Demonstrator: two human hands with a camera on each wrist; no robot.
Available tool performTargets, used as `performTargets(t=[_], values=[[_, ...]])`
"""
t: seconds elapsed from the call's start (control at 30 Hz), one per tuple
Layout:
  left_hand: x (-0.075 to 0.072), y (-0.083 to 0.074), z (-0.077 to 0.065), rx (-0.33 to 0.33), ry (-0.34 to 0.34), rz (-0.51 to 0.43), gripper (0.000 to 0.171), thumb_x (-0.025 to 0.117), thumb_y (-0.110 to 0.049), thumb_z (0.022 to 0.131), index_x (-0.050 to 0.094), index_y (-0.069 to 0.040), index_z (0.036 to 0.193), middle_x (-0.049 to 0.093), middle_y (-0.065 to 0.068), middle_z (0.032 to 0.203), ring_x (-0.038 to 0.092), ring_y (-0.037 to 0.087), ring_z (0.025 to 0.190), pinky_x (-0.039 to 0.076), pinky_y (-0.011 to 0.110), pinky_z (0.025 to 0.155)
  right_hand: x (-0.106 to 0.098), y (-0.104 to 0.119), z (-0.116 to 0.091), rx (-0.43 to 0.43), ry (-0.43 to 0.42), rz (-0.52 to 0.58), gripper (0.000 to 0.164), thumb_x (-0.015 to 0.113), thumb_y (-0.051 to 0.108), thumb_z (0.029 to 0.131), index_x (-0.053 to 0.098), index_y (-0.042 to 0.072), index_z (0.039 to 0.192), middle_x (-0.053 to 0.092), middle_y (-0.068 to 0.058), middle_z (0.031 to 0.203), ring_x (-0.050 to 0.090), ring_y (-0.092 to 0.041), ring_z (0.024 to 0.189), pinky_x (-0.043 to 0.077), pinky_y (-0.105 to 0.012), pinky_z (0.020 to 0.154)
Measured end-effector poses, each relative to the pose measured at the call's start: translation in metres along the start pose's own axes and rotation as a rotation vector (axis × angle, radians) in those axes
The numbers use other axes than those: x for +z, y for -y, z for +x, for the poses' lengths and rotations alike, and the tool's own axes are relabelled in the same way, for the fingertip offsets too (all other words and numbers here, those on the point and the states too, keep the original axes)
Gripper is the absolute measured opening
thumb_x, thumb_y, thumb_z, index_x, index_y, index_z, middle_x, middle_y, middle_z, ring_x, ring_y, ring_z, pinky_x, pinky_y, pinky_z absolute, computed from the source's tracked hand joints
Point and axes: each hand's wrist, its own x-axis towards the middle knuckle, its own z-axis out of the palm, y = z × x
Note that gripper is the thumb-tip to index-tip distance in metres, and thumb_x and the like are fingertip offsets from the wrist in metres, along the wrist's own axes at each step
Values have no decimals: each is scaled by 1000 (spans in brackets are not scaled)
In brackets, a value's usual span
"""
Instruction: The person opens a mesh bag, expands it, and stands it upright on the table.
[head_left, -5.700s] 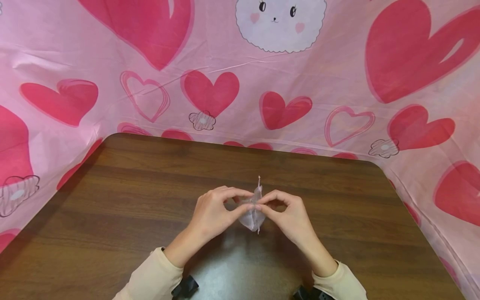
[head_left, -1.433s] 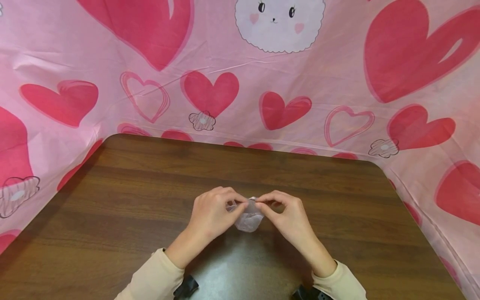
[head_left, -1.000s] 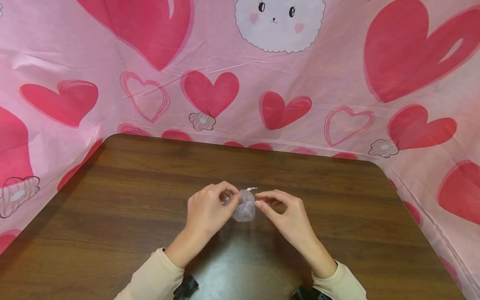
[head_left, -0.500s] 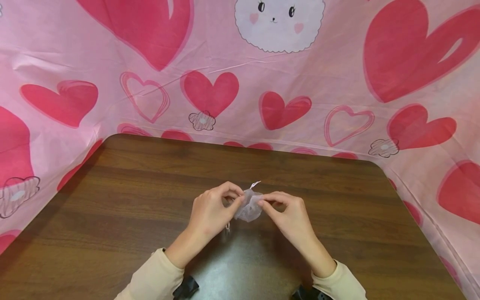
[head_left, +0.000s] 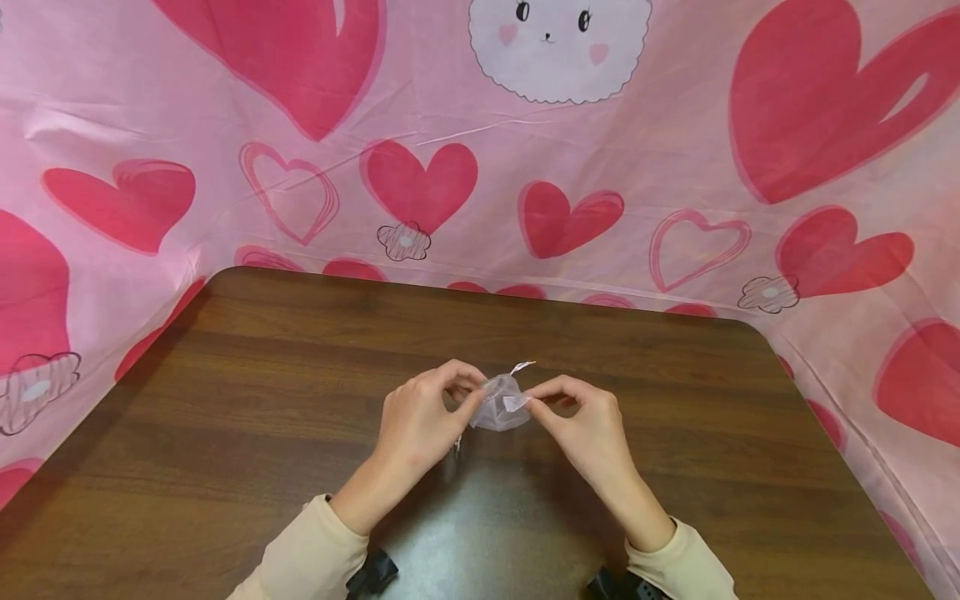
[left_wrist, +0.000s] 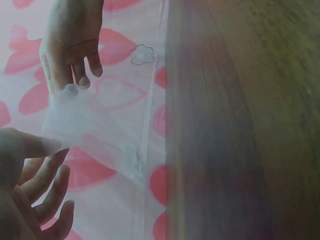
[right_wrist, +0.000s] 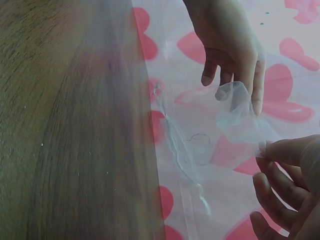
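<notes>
Sheer pouch (head_left: 501, 406) hung above the counter (head_left: 300, 350) between left hand (head_left: 423, 421) and right hand (head_left: 588, 423), fingers of both clamped on opposite sides. I judged it lifted, perhaps partly spread; full opening seemed left.

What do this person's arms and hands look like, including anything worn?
The left hand and right hand are ungloved. Plain cream sleeves cover the forearms, and a blocky black device shows beside each cuff; I see no markings on the sleeves.

Sheer gauzy pouch (head_left: 498, 411), glossy wood-grain table (head_left: 285, 375)
</notes>
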Motion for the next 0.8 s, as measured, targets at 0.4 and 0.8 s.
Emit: performTargets(t=[0.4,0.8], values=[[1,0,-1,88,49,45,17,82,-35,82,78,-32,98,62,-21,77,58,1,70,42,28,57,2,-2,-1,-129,50,44,20,84,-4,74,77,13,83,71,10,78,64,-7,73,52,-28,70],[2,0,-1,120,-36,44,9,83,-30,81,79,-31,88,63,-18,73,56,2,65,41,26,55,3,-1,-1,-115,113,67,13,82,9,82,79,17,92,71,14,85,64,-6,77,51,-30,72]])
